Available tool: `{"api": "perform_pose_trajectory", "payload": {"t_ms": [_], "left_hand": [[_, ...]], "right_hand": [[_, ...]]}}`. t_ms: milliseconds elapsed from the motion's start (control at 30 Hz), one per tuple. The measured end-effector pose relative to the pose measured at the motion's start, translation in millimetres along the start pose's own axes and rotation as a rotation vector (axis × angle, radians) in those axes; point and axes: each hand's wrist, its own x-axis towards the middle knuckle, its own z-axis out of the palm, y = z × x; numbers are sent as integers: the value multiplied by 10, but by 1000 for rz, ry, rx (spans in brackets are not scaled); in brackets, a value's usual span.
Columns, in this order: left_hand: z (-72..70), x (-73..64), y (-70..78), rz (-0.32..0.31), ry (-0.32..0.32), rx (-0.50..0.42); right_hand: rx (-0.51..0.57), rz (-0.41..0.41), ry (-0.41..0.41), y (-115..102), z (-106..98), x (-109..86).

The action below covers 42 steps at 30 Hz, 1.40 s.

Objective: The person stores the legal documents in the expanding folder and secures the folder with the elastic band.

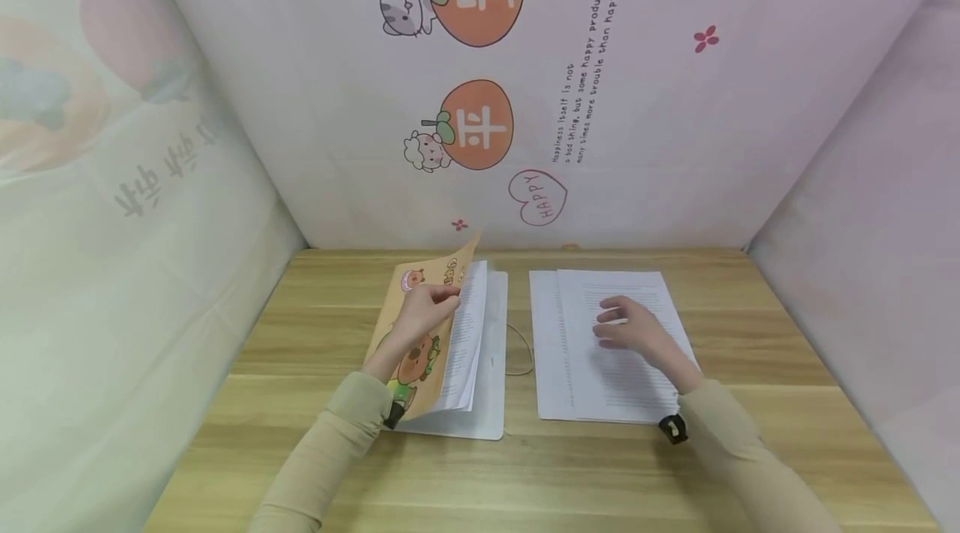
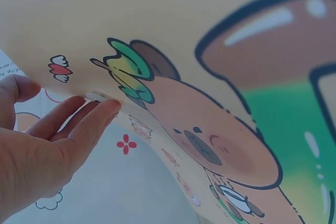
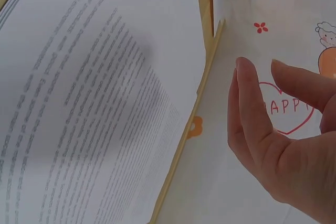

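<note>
My left hand (image 1: 426, 312) is at the raised tan cover (image 1: 390, 312) of a folder printed with cartoon capybaras. Its fingertips touch the cover's free edge from the outer side, and in the left wrist view the thumb stands apart from the fairly straight fingers. White printed sheets (image 1: 471, 333) lie inside the folder, partly hidden by the cover. My right hand (image 1: 633, 329) hovers over another stack of printed sheets (image 1: 600, 379) to the right. Its fingers are loosely bent with nothing between them, also seen in the right wrist view.
The folder's pale back board (image 1: 491, 400) lies on the wooden table (image 1: 480, 475). A thin elastic loop (image 1: 521, 350) sticks out from it toward the right stack. White printed cloth (image 1: 637, 183) hangs behind the table and on both sides.
</note>
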Motion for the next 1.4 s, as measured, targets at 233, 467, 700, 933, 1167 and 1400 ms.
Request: {"api": "perform_pose_trajectory", "payload": {"t_ms": [233,467,700,933,1167,1400], "left_hand": [[-15,3,8,-10,0,3],[-20,2,4,-2,-3,3],[-20,-13,10,6,4,2],[-12,-15,7,-5,3,3],[-7,-8,5,-7,2,-2],[-2,14,0,-6,-1,1]], "right_hand": [[-38,16,28,128,-182,-70],[-6,25,31,279,-313,-97],[-33,58,45,392,-445,-134],[-42,86,41,486,-565,-168],[-41,120,31,565,-655,-196],[-107,129,34,631,-740,-199]]}}
